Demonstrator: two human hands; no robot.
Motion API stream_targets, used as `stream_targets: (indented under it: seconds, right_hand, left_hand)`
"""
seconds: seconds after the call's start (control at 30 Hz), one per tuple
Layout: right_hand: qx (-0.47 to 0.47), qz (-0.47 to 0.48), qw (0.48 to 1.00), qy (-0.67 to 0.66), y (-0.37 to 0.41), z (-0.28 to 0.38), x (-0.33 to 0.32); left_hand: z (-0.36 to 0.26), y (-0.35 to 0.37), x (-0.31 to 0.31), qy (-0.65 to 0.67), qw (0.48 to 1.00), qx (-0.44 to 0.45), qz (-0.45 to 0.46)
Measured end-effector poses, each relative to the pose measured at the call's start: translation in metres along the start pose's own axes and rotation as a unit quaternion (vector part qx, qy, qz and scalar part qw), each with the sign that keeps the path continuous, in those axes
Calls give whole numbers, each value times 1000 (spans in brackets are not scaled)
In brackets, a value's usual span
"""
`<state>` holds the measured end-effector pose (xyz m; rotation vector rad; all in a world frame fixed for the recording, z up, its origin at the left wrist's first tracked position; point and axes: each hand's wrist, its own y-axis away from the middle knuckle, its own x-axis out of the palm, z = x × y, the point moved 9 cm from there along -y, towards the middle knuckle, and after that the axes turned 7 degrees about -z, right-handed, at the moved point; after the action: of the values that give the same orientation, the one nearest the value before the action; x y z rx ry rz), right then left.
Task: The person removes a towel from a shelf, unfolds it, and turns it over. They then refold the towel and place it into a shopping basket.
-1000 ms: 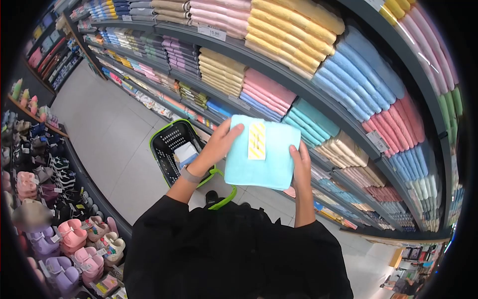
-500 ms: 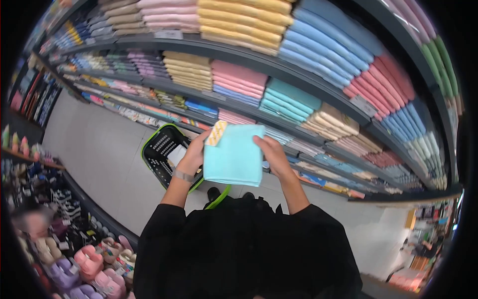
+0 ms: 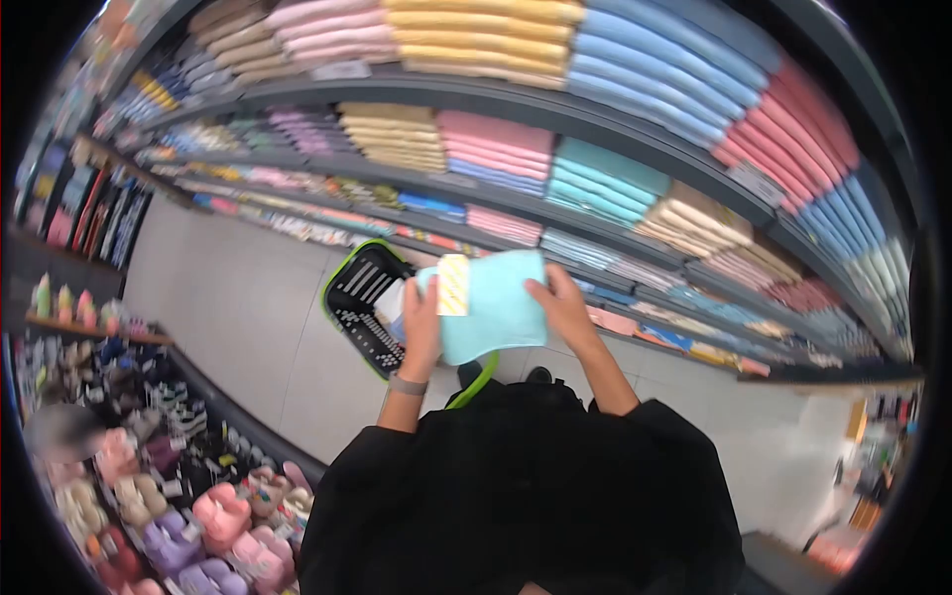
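A folded turquoise towel (image 3: 501, 307) with a yellow-and-white striped label (image 3: 453, 285) is held up in front of my body. My left hand (image 3: 420, 322) grips its left edge beside the label, fingers partly hidden by the cloth. At the opposite edge, my right hand (image 3: 565, 305) pinches the towel with the thumb on its near face. Below and to the left, a black shopping basket (image 3: 359, 307) with a green rim stands on the floor, a white item inside it. Its green handle (image 3: 479, 382) lies close to my feet.
Shelves (image 3: 476, 94) of folded towels in many colours run across the front. Similar turquoise towels (image 3: 605, 183) are stacked on a middle shelf. At lower left a display holds slippers (image 3: 220, 511). Grey floor (image 3: 233, 288) stretches away to the left.
The towel has turned slightly in my hands and its lower edge now curves. The label faces me flatter and more upright. My view has shifted, so the shelves and basket appear further right.
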<state>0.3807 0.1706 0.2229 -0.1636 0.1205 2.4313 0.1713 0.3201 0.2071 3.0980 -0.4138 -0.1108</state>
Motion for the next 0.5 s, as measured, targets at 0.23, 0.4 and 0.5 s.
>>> stream_targets:
  seconds: [0.23, 0.4, 0.5]
  right_hand:
    - [64, -13, 984, -164, 32, -32, -13]
    - [71, 58, 989, -115, 27, -46, 17]
    - [133, 118, 981, -76, 21, -73, 48]
  left_hand:
    - [33, 57, 24, 60, 944, -158, 282]
    - [43, 62, -6, -34, 931, -140, 335]
    - [47, 36, -39, -75, 951, -124, 273]
